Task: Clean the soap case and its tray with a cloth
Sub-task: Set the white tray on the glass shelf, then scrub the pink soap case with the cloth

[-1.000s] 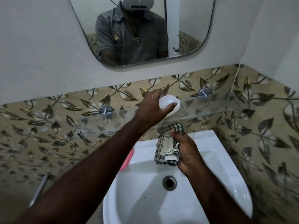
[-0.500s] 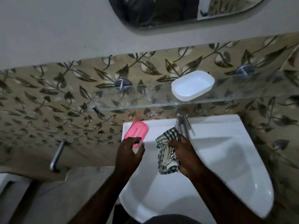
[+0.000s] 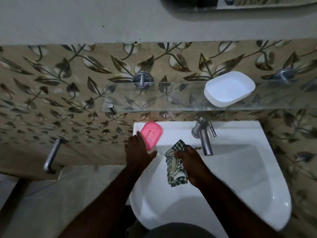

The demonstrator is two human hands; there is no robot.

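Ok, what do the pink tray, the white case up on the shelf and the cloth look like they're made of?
The pink tray looks like moulded plastic: smooth, slightly translucent, with drain slots. The white case seems to be plastic too: glossy, with a thin rounded rim. The cloth is woven fabric, possibly cotton: checked weave, soft crumpled folds.

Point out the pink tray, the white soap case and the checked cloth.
pink tray (image 3: pixel 152 133): head view, middle of its slotted face.
white soap case (image 3: pixel 229 89): head view, inside of its hollow.
checked cloth (image 3: pixel 174 169): head view, on its hanging folds.
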